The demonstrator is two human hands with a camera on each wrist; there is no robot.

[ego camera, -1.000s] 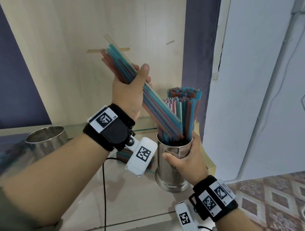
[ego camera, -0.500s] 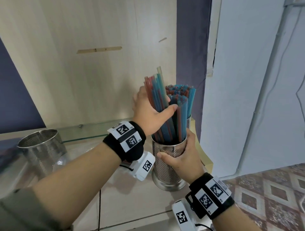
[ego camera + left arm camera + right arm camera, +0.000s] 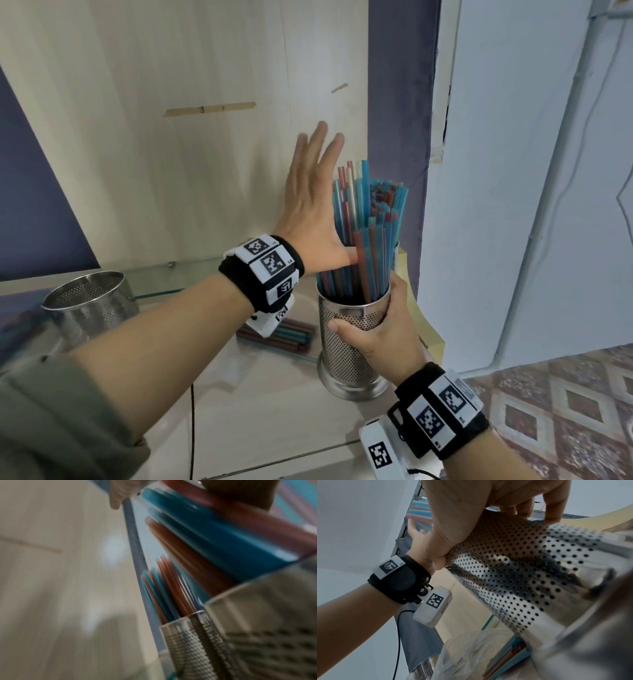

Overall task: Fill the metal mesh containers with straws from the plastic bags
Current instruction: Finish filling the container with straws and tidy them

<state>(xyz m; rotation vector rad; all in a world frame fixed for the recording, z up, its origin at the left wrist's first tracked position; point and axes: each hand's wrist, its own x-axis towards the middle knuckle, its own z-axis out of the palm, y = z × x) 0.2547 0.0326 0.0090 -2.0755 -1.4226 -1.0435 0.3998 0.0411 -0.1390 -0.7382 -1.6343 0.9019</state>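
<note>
A perforated metal container (image 3: 342,356) stands on the counter, packed with blue, red and pale straws (image 3: 371,240) that stand upright. My right hand (image 3: 375,334) grips its upper wall just under the rim; the right wrist view shows the thumb and fingers (image 3: 471,513) wrapped round the mesh (image 3: 530,574). My left hand (image 3: 313,205) is open with straight fingers, flat beside the straws on their left, and its thumb touches them low down. It holds nothing. A second container with straws (image 3: 390,195) stands close behind. The left wrist view is blurred and shows straws (image 3: 205,540).
An empty mesh container (image 3: 89,305) stands at the left of the counter. More straws (image 3: 284,337) lie flat in a clear plastic bag (image 3: 471,649) behind my left wrist. A wooden panel (image 3: 171,171) backs the counter; the counter edge and a tiled floor (image 3: 565,411) are at the right.
My left hand brought a tilted bunch of straws down into the container, let go of it and opened flat beside the straws. My right hand kept gripping the container.
</note>
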